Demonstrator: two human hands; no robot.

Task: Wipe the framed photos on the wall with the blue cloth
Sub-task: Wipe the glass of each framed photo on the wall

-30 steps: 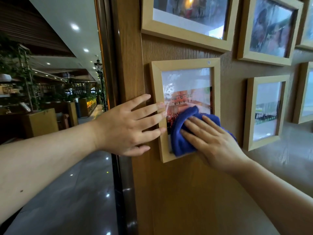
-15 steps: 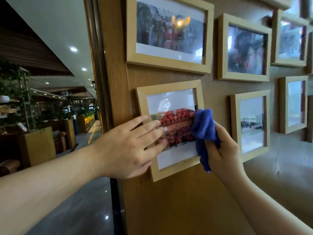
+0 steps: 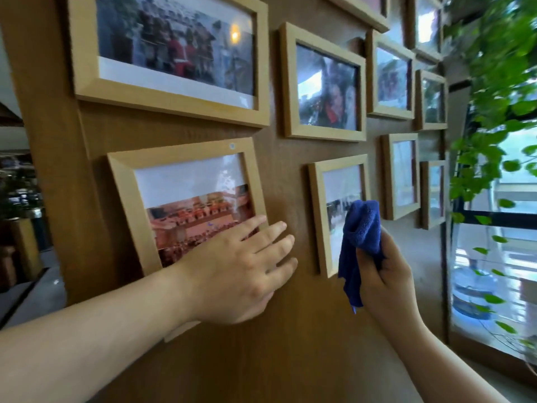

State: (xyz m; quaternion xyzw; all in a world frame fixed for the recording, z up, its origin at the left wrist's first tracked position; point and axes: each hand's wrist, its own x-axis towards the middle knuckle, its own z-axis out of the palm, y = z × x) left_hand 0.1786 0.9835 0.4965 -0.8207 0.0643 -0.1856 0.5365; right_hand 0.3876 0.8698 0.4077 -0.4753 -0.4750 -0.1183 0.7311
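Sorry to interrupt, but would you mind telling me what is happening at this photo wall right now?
A person is cleaning framed photos on a wooden wall. The right hand grips a bunched blue cloth, held up in front of the small frame in the lower row. The left hand lies open and flat, partly over the lower right corner of the tilted frame beside it, fingertips on the bare wall. Other frames hang above and to the right.

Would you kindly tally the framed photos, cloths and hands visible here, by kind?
Framed photos: 10
Blue cloth: 1
Hands, left hand and right hand: 2
Total: 13
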